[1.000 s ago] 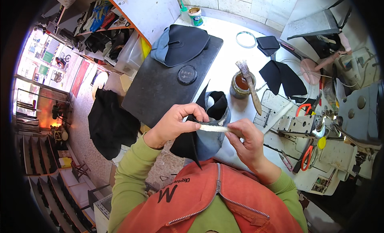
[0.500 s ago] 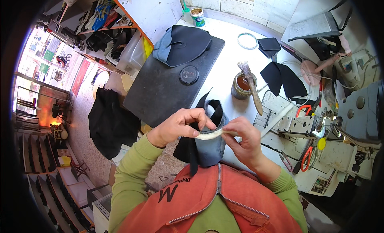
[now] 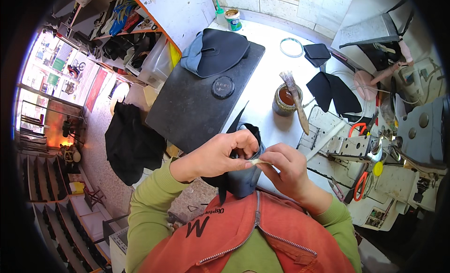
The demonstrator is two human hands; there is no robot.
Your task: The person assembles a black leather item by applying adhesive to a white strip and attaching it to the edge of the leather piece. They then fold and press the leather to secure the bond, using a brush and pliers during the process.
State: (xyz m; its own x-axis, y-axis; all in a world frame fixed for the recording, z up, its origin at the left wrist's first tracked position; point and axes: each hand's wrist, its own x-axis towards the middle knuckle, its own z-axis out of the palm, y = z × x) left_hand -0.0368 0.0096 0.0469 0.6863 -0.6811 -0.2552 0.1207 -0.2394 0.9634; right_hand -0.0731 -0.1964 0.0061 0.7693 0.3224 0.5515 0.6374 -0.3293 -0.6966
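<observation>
A dark blue-grey tube-shaped piece [image 3: 243, 183], looking like leather, stands upright against the front of my red vest. Across its upper rim runs a cream-coloured strip [image 3: 256, 162]. My left hand [image 3: 220, 153] is closed, its thumb and fingers pinching the strip at the rim, with the fingertips partly inside the tube's mouth. Close beside it, my right hand [image 3: 286, 170] pinches the same strip between thumb and fingers. Both hands hide most of the strip. A pointed black flap [image 3: 237, 118] sticks up behind the left hand.
Beyond my hands, a glue jar [image 3: 284, 109] has a brush [image 3: 298, 104] across its mouth. Left of it, a black board [image 3: 187, 118] bears a round lid [image 3: 223, 87] and a dark cut piece [image 3: 224, 52]. A sewing machine [image 3: 422, 132] and orange-handled scissors [image 3: 360, 186] are at right.
My left hand has moved right along the rim, closer to my right hand, and its fingers have curled in more. Less of the cream strip shows between the hands.
</observation>
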